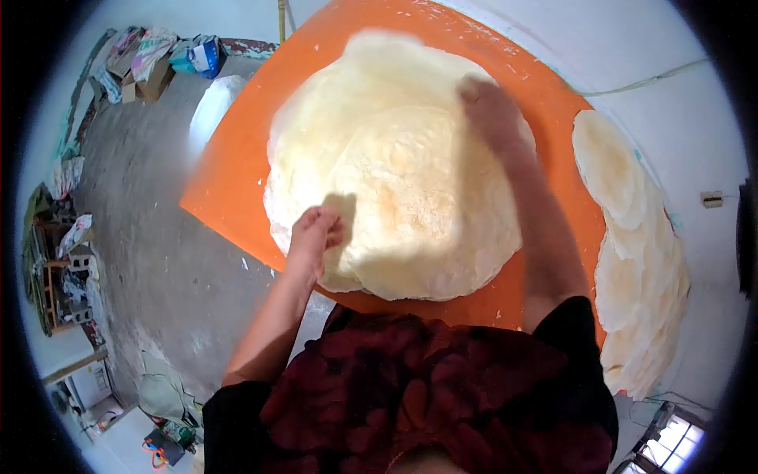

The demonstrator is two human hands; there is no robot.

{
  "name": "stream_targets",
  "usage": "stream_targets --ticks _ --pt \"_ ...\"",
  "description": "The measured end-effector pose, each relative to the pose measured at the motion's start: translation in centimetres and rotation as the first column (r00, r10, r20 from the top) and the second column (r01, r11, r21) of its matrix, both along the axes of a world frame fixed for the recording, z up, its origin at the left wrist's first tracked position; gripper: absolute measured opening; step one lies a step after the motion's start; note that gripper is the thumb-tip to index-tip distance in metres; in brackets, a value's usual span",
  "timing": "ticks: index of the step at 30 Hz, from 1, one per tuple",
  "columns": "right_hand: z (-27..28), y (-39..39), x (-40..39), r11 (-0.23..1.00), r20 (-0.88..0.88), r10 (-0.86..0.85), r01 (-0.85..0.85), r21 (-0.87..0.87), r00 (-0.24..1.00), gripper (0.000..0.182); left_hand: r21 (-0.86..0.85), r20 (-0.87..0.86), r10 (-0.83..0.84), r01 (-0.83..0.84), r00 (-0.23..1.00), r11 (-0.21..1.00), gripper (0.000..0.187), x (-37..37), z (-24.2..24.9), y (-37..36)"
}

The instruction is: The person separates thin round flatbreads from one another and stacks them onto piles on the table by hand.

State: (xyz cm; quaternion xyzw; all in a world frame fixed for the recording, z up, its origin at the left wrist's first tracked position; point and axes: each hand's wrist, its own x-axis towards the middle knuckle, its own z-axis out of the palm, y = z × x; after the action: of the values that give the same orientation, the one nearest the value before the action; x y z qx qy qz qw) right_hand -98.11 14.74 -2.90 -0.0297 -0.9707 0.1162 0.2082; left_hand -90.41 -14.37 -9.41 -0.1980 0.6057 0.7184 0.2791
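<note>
A broad stack of thin, pale round flatbreads [403,197] lies in front of me on an orange tabletop [229,174]. The far edge of the top sheet is blurred. Over the stack's left side is my left hand [316,231], its fingers curled closed, with its shadow falling on the bread; no sheet shows between the fingers. My right hand [483,107] reaches across to the far right part of the stack. Motion and shadow smear its fingers, so whether it grips a sheet's edge cannot be made out.
More flatbreads [639,276] lie overlapping in a long pile beyond the table's right edge. Grey floor [150,205] stretches to the left. A cardboard box [154,79] with cloths stands at the far left, and a shelf [55,292] lines the left wall.
</note>
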Motion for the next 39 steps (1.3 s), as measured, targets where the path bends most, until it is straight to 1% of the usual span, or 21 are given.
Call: stream_targets --ticks 1,2,4,5,7,8,9,10,11,12,16,17,20,23,26,29,32,35,37,38,39 --pt "2.6 -0.1 0.3 0.978 -0.121 -0.026 0.050 0.201 0.992 0.009 -0.025 0.003 0.005 -0.005 1.000 1.000 0.015 1.7 -1.1 -1.1" --pt "4.7 -0.5 0.6 0.915 -0.242 -0.026 0.121 0.386 0.970 0.007 -0.050 0.009 0.009 -0.008 1.000 0.999 0.016 2.9 -1.9 -1.8" --pt "8.1 -2.8 3.3 0.920 -0.135 0.010 0.044 0.390 0.991 0.005 -0.026 -0.004 0.013 -0.013 1.000 1.000 0.015 4.5 -2.9 -2.2" --pt "8.8 -4.0 5.3 0.920 -0.081 0.025 0.008 0.391 0.996 0.004 -0.012 -0.010 0.012 -0.012 1.000 1.000 0.015 5.2 -3.1 -2.3" --pt "6.7 -6.4 9.7 0.949 -0.033 0.112 -0.097 0.299 0.993 0.006 -0.009 0.031 0.003 -0.003 1.000 1.000 0.014 5.4 -3.0 -2.1" --pt "5.2 -7.7 12.0 0.963 0.053 0.107 -0.116 0.242 0.993 0.008 -0.007 0.047 -0.003 0.004 0.999 1.000 0.014 5.2 -2.7 -1.9" --pt "2.7 -8.7 13.9 0.957 0.120 0.156 -0.180 0.225 0.980 0.008 0.003 0.083 -0.013 0.013 0.996 1.000 0.011 5.0 -2.0 -1.8" --pt "-0.1 -9.7 15.9 0.964 0.297 0.130 -0.191 0.187 0.946 0.018 0.013 0.103 -0.032 0.031 0.994 0.999 0.009 5.0 -2.1 -1.6" --pt "-2.7 -10.5 17.7 0.965 0.287 0.249 -0.261 0.005 0.925 0.016 0.022 0.123 -0.053 0.050 0.991 0.998 0.008 5.0 -2.1 -1.6" --pt "-4.5 -11.2 19.1 0.964 0.344 0.257 -0.266 -0.021 0.903 0.016 0.031 0.141 -0.076 0.072 0.987 0.997 0.007 5.0 -2.2 -1.6" --pt "-6.4 -11.9 21.4 0.969 0.209 0.244 -0.228 -0.099 0.947 0.024 0.045 0.087 -0.086 0.083 0.992 0.996 0.005 5.1 -3.0 -1.8" --pt "-6.2 -11.7 21.8 0.972 0.195 0.232 -0.220 -0.079 0.953 0.027 0.103 0.051 -0.113 0.108 0.992 0.989 0.006 5.1 -2.7 -2.1" --pt "-5.8 -11.6 22.5 0.973 0.195 0.222 -0.205 -0.104 0.955 0.025 0.285 0.104 -0.042 0.011 0.994 0.958 0.008 5.2 -2.6 -1.6" --pt "-6.7 -12.3 22.8 0.970 0.213 0.231 -0.209 -0.123 0.949 0.027 0.465 0.092 -0.107 0.052 0.990 0.884 0.014 5.0 -3.6 -1.8" --pt "-6.3 -13.2 22.6 0.964 0.103 0.250 -0.238 -0.121 0.963 0.033 0.480 0.117 -0.111 0.041 0.987 0.876 0.019 5.0 -2.9 -1.4" --pt "-6.0 -13.8 23.2 0.981 0.051 0.190 -0.187 -0.048 0.980 0.035 0.451 0.152 -0.081 0.004 0.985 0.893 0.021 5.2 -1.0 -0.8" --pt "-8.0 -13.2 23.2 0.984 -0.004 0.177 -0.177 0.010 0.984 0.041 0.435 0.099 -0.128 0.072 0.987 0.897 0.025 5.0 -1.5 -0.7" --pt "-7.9 -12.4 22.2 0.990 0.315 0.076 -0.035 -0.134 0.946 0.032 0.619 0.034 -0.197 0.134 0.980 0.774 0.026 5.0 -2.9 -1.2" --pt "-7.9 -9.7 20.6 0.974 0.069 0.064 -0.047 -0.222 0.996 0.022 0.586 0.009 -0.209 0.165 0.978 0.794 0.031 4.8 -3.2 -1.2" --pt "-3.4 -8.2 18.6 0.887 0.496 -0.005 0.233 -0.398 0.868 0.024 0.568 -0.001 -0.215 0.177 0.977 0.804 0.033 4.9 -3.4 -1.2" --pt "0.0 -6.5 16.5 0.911 0.558 -0.023 0.247 -0.330 0.830 0.025 0.508 0.033 -0.244 0.194 0.969 0.839 0.041 4.9 -4.5 -1.4"
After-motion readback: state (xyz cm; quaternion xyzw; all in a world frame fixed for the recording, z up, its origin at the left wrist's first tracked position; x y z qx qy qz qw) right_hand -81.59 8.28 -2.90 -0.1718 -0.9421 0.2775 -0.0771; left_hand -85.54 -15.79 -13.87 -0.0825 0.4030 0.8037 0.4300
